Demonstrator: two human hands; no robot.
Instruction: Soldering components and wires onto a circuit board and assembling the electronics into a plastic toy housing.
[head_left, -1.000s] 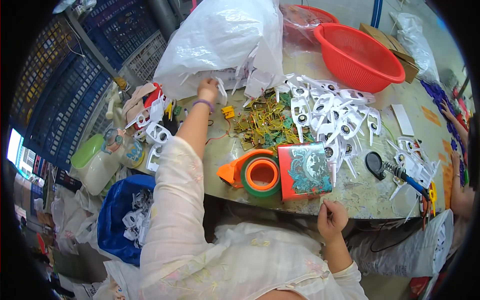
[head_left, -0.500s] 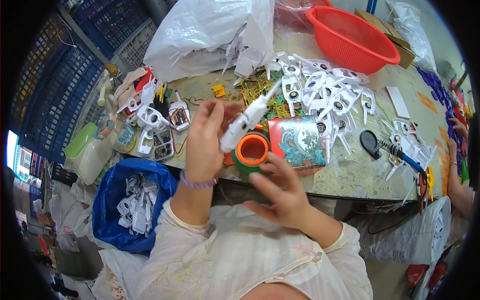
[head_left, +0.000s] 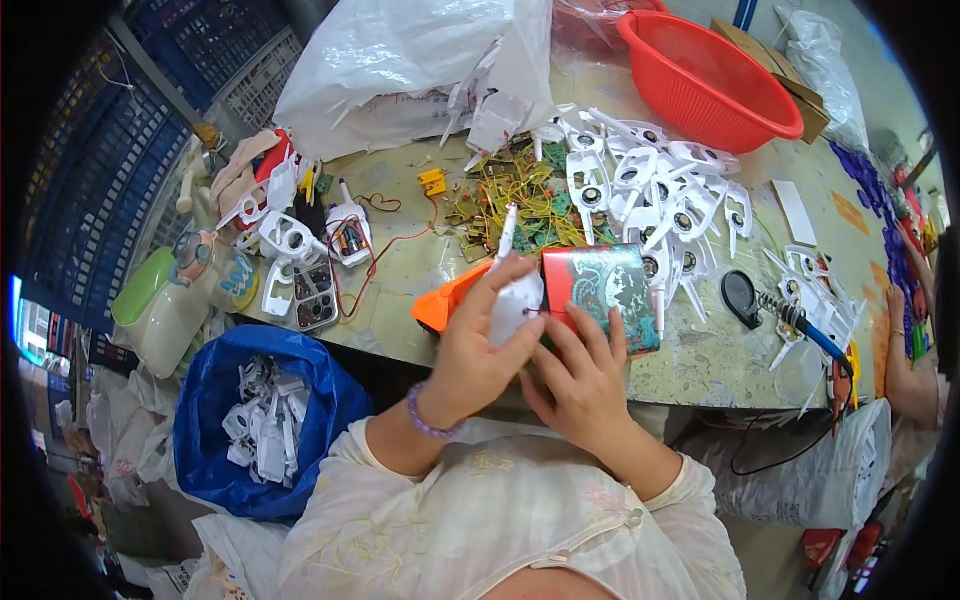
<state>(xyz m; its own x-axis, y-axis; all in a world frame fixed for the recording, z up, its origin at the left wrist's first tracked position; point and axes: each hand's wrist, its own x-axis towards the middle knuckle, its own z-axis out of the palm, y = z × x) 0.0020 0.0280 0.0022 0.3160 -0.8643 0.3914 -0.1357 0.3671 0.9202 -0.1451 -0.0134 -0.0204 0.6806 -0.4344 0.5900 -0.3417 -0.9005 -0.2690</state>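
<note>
My left hand (head_left: 470,350) is closed around a white plastic housing (head_left: 517,297) with a long slim prong. The prong points away from me, and a small dark red bit shows near my fingertips; it is too small to name. Close beside it, my right hand (head_left: 585,390) has its fingers stretched out over the near edge of a red and teal patterned box (head_left: 605,285). Whether its fingertips touch the housing I cannot tell. An orange tape dispenser (head_left: 440,308) shows partly behind my left hand.
Wired green circuit boards (head_left: 520,185) lie beyond my hands, and many white housings (head_left: 650,185) are heaped to their right. A soldering iron (head_left: 815,330) rests at the right. A blue bag (head_left: 340,385) of white parts stands at the lower left; a red basket (head_left: 700,85) is at the back.
My left hand has moved down and right, turning the housing. My right hand has moved away from the green and orange tape roll to the patterned box. The roll is now hidden.
</note>
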